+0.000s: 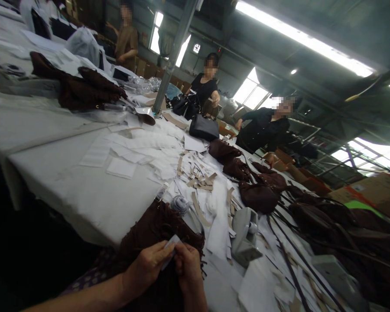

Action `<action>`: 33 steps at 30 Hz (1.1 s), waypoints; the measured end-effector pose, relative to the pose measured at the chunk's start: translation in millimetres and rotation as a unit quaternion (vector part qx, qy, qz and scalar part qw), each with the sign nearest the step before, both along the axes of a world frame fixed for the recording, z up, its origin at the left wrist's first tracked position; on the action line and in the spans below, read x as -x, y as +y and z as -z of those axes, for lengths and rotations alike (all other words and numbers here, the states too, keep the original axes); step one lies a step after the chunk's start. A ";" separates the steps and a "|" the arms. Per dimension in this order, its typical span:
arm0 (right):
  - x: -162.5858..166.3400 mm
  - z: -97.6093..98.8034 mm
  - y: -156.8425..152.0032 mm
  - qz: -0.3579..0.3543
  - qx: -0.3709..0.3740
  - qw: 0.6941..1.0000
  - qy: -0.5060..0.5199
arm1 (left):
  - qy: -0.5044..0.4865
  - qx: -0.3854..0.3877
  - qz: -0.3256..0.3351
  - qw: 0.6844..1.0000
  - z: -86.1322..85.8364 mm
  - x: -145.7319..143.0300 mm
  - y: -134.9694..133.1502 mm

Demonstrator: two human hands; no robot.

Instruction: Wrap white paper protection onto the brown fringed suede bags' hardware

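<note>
Both of my hands meet over a dark brown fringed bag (143, 229) at the table's near edge. Between them is a small whitish piece of paper or film (173, 242). My left hand (147, 262) pinches it from the left, fingers closed. Fingertips of my right hand (186, 260) close on its right side. Just beyond the hands, a grey-white coil (179, 204) rests by the bag's upper part. The lower part of the bag is dim and partly covered by my forearms.
Paper scraps and tan strips (201, 177) litter the white-covered table (68, 186). A grey tape dispenser (246, 234) stands to the right, near brown bags (260, 197) with long straps. More brown bags (74, 86) lie far left. A metal post (173, 56) rises mid-table; several people stand beyond.
</note>
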State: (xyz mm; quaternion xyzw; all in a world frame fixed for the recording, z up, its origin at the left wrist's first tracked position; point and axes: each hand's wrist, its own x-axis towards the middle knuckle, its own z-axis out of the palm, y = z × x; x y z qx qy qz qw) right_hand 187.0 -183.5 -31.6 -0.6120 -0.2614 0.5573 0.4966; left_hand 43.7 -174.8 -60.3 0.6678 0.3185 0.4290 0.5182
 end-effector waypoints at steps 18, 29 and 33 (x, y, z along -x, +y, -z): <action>8.6 -3.3 -2.0 0.033 -0.026 0.999 0.024 | -0.053 0.379 0.084 0.920 -34.8 -10.2 15.8; 6.1 8.1 -5.2 0.008 -0.044 0.999 -0.006 | -0.033 0.347 0.051 0.936 -32.1 -18.7 16.0; 8.2 6.5 -7.0 0.029 -0.053 0.998 -0.002 | -0.035 0.381 0.072 0.921 -33.1 -17.7 16.7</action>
